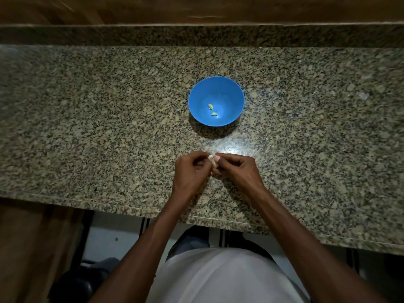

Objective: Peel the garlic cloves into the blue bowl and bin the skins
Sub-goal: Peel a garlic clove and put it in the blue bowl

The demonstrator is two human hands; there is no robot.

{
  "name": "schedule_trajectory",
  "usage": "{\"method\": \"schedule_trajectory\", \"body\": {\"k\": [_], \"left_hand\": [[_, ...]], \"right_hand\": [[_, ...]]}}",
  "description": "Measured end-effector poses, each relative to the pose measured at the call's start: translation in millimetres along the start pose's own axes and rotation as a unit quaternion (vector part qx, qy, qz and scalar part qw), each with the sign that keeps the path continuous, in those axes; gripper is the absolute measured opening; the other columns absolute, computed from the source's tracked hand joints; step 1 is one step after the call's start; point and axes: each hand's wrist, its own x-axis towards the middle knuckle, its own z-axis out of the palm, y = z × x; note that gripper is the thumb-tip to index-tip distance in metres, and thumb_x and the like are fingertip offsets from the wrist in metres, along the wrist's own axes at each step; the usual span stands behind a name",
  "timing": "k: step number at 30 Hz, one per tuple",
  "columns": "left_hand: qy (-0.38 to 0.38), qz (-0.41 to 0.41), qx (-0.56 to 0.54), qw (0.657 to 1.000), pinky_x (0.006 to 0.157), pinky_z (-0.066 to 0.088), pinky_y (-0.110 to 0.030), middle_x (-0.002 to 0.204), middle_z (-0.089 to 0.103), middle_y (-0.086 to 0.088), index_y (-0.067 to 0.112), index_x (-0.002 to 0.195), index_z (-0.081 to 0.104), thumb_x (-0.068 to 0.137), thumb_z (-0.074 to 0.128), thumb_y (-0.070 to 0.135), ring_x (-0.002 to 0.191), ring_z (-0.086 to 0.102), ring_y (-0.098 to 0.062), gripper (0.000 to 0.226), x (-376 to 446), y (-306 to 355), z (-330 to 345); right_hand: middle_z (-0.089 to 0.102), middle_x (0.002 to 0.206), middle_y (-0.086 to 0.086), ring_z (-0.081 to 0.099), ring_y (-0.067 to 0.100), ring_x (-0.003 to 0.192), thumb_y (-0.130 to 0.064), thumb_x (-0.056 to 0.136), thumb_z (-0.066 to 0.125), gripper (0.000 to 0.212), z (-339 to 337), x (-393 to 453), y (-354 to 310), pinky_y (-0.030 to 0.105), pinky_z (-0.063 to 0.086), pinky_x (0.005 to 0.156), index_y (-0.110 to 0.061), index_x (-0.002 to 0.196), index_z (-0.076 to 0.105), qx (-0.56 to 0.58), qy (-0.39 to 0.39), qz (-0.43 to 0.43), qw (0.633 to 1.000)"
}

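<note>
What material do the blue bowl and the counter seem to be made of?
The blue bowl looks like plastic: one even, saturated colour, a thin rim and a soft, dull sheen. The counter looks like polished granite, or an imitation of it: speckled beige, grey and black grains, with a bright glare near the hands.

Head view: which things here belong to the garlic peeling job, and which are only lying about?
Part of the job:
- blue bowl
- two peeled cloves inside the bowl
- garlic clove pinched between left hand and right hand

Only lying about:
- pale scrap far right on the granite counter; possibly a skin, too small to tell

No bin is in view.
</note>
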Motion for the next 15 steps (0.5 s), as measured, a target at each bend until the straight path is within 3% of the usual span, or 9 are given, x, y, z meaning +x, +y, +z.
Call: {"method": "schedule_trajectory", "body": {"k": [3,5,8,10,13,15], "left_hand": [[0.008,-0.107,-0.159,0.981,0.077,0.064,-0.034,0.089,0.079,-0.007,0.006,0.114,0.077,0.098,0.073,0.015,0.08,0.076,-0.014,0.019,-5.5,-9.0,-7.1],[0.005,-0.135,-0.213,0.968,0.078,0.062,-0.036,0.088,0.078,-0.011,0.006,0.113,0.077,0.098,0.071,0.011,0.077,0.072,-0.015,0.017,-9.2,-12.2,-11.3],[0.0,-0.159,-0.257,0.953,0.079,0.062,-0.03,0.093,0.079,-0.013,0.01,0.112,0.078,0.096,0.073,0.01,0.078,0.071,-0.013,0.017,-13.7,-13.1,-14.9],[0.009,-0.178,-0.293,0.939,0.079,0.061,-0.025,0.098,0.079,-0.014,0.012,0.111,0.078,0.095,0.074,0.01,0.081,0.072,-0.014,0.016,-15.2,-12.1,-16.9],[0.011,-0.191,-0.321,0.928,0.077,0.062,-0.024,0.1,0.079,-0.017,0.008,0.113,0.076,0.094,0.075,0.005,0.084,0.075,-0.019,0.019,-15.5,-12.0,-20.9],[0.013,-0.188,-0.325,0.927,0.077,0.062,-0.026,0.099,0.079,-0.019,0.003,0.115,0.075,0.093,0.076,0.004,0.086,0.076,-0.022,0.021,-15.7,-11.7,-22.2]], "right_hand": [[0.082,0.103,0.002,0.079,0.017,0.095,-0.025,0.091,0.083,0.027,-0.1,6.5,-3.4,0.043,0.064,0.091,-0.011,0.114,0.081,-0.133,0.03,-0.058,0.989],[0.08,0.108,-0.002,0.075,0.011,0.096,-0.028,0.091,0.082,0.027,1.0,15.0,-9.7,0.036,0.063,0.089,-0.016,0.115,0.082,-0.276,0.043,-0.141,0.95],[0.076,0.113,0.006,0.073,0.019,0.095,-0.012,0.092,0.075,0.023,6.6,32.4,-12.0,0.041,0.062,0.084,-0.011,0.114,0.081,-0.413,-0.005,-0.233,0.88],[0.075,0.115,0.012,0.073,0.027,0.098,0.0,0.091,0.067,0.026,10.4,37.2,-10.4,0.048,0.062,0.083,-0.005,0.113,0.079,-0.452,-0.042,-0.253,0.854],[0.073,0.123,0.012,0.07,0.026,0.11,-0.001,0.095,0.065,0.028,11.7,25.6,-14.0,0.037,0.059,0.093,-0.004,0.12,0.078,-0.443,-0.008,-0.288,0.849],[0.074,0.122,0.005,0.069,0.017,0.111,-0.016,0.098,0.071,0.026,11.4,11.2,-14.5,0.028,0.056,0.093,-0.009,0.121,0.078,-0.381,0.024,-0.272,0.883]]}}
